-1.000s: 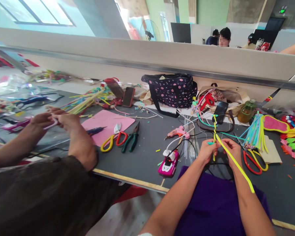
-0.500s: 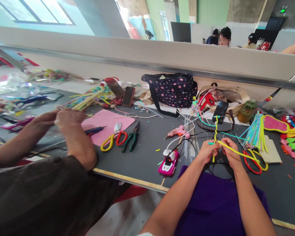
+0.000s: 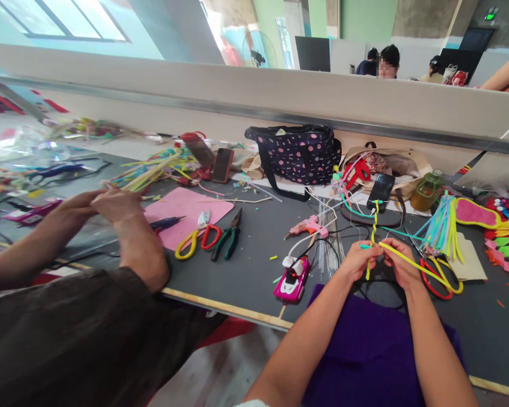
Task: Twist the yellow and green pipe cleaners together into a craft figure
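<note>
Yellow pipe cleaner (image 3: pixel 411 261) is pinched between both hands just above the grey table (image 3: pixel 254 249): the left hand (image 3: pixel 358 261) is closed around the upright twisted stem (image 3: pixel 374 226) of yellow and teal, and the right hand (image 3: pixel 401 264) grips the loose yellow strand where it meets that stem, with the free end trailing off to the right over the red and yellow scissors (image 3: pixel 443 277). My guess at the risk: if the left grip goes slack, the twist could spring loose. That long tail could also snag the scissors or the teal and yellow bundle (image 3: pixel 443 226) nearby. The co-worker's hands (image 3: pixel 106 203) on the left are well apart, so no clash there.
</note>
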### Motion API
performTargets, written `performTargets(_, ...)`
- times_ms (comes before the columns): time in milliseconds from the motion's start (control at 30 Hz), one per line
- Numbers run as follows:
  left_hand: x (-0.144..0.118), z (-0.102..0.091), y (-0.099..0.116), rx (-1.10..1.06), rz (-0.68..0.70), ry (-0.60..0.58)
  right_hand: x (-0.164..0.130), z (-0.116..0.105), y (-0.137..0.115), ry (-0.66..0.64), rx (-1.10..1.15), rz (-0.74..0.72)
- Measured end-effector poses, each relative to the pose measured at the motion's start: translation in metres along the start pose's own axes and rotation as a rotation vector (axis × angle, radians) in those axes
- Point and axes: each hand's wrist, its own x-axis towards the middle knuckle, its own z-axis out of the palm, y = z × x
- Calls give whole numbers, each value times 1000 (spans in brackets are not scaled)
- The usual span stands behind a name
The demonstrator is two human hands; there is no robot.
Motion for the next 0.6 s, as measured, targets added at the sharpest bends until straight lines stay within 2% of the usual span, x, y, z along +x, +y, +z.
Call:
performTargets(133, 0, 0, -1, 6, 0, -29, 1, 2, 3, 2, 49, 4)
performTargets(300, 1, 1, -1, -46, 72, 38, 2, 6, 6, 76, -28, -49)
performTargets(367, 2, 2, -1, -66, 104, 60, 1, 8, 5, 148, -106, -117)
performTargets(467, 4, 2, -3, -69, 140, 80, -2, 10, 6, 245, -234, -306)
performTargets(600, 6, 0, -8, -2, 175, 102, -7, 11, 9, 223, -452, -473)
